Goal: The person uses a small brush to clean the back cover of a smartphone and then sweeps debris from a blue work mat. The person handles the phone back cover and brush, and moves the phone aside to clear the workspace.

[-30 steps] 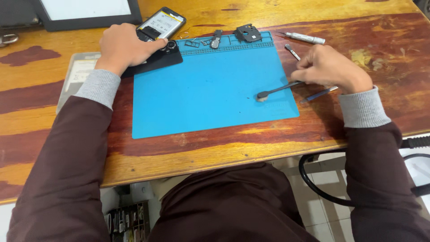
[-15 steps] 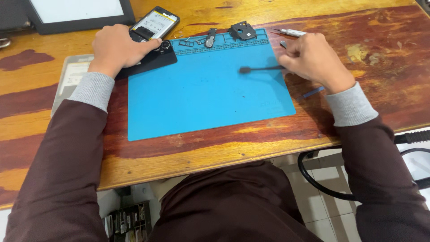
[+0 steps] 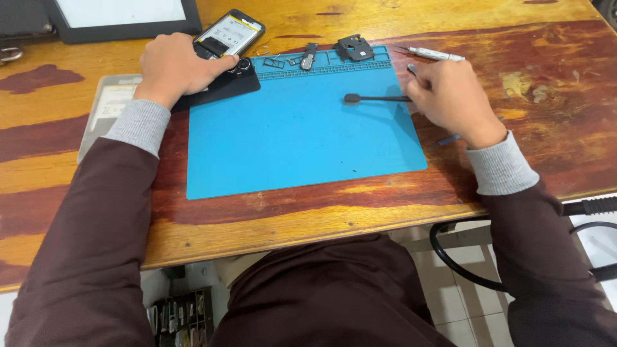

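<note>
My left hand (image 3: pixel 177 64) rests on an opened black phone (image 3: pixel 228 35) at the top left corner of a blue work mat (image 3: pixel 295 141), its fingers closed over the phone's lower body. My right hand (image 3: pixel 450 96) sits at the mat's right edge, gripping a thin black pry tool (image 3: pixel 369 98) that lies flat across the mat and points left. A small dark tool tip (image 3: pixel 412 68) shows just above that hand.
A black phone part (image 3: pixel 354 47) and small metal pieces (image 3: pixel 302 60) lie along the mat's top edge. A silver screwdriver (image 3: pixel 432 54) lies on the wooden table (image 3: pixel 546 77). A tablet (image 3: pixel 122 16) and a clear case (image 3: pixel 106 106) lie at the left.
My right hand has moved up and left along the mat's right edge, carrying the black pry tool with it. My left hand has stayed on the phone.
</note>
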